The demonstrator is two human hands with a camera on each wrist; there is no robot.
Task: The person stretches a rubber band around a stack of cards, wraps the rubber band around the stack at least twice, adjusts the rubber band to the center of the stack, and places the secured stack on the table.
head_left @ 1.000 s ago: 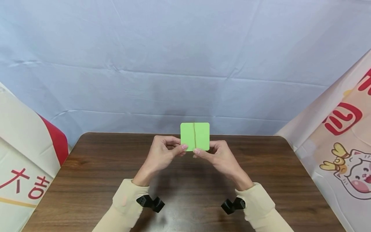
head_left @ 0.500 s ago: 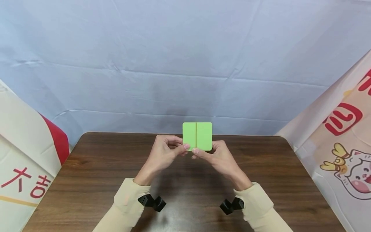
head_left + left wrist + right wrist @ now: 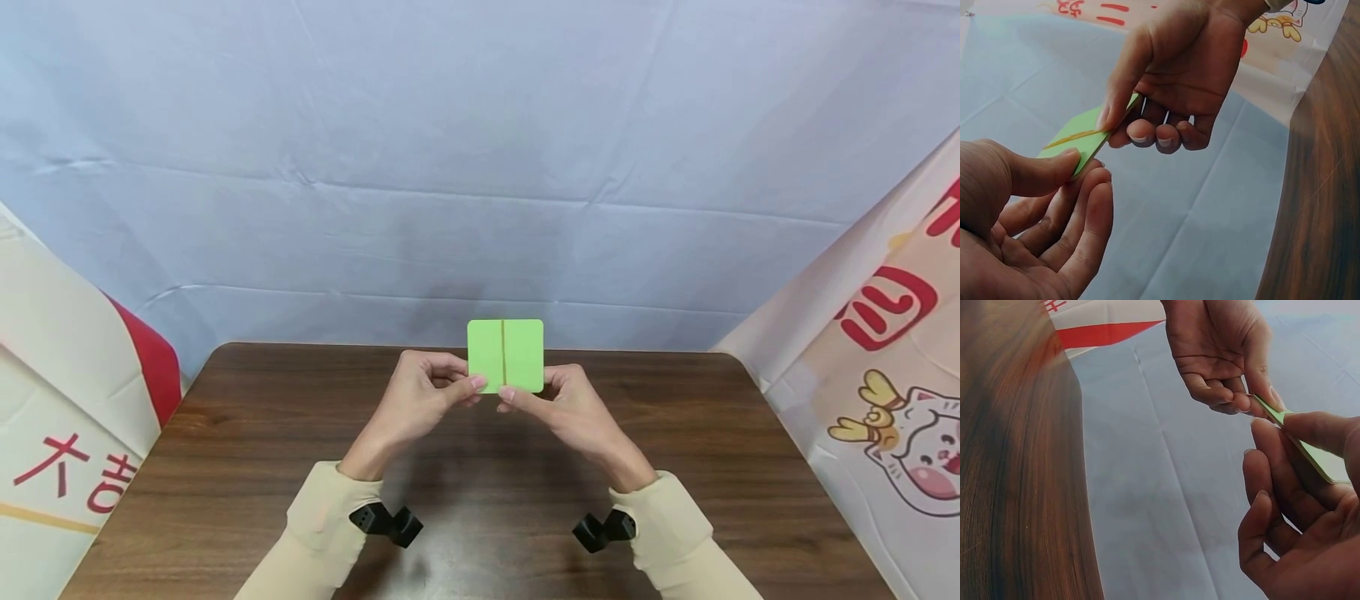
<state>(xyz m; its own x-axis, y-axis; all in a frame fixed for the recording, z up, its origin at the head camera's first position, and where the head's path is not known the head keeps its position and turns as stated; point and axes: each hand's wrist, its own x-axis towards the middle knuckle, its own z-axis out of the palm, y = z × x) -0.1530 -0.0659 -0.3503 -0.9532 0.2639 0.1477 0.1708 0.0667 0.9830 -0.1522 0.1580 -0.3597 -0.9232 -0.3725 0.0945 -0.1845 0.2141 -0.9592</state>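
Both hands hold up a thin stack of green cards (image 3: 523, 354) with rounded corners, its face toward the head camera. A yellowish rubber band (image 3: 504, 350) runs down the stack's middle. My left hand (image 3: 422, 398) pinches the lower left corner, thumb in front and fingers behind. At the lower edge, right of the band, my right hand (image 3: 576, 410) grips it the same way, its thumb right beside the band. In the left wrist view the green stack (image 3: 1088, 140) appears edge-on and slanted between the two thumbs. The fingers behind it are partly hidden in the head view.
A dark brown wooden table (image 3: 480, 517) lies below the hands. Behind it hangs a pale blue cloth (image 3: 480, 167). Printed cloths with red characters hang at the left (image 3: 67, 400) and right (image 3: 885, 375). Black wrist cameras sit on both sleeves.
The green stack and both hands shift slightly right, then back left, ending a touch lower. Both grips look the same throughout.
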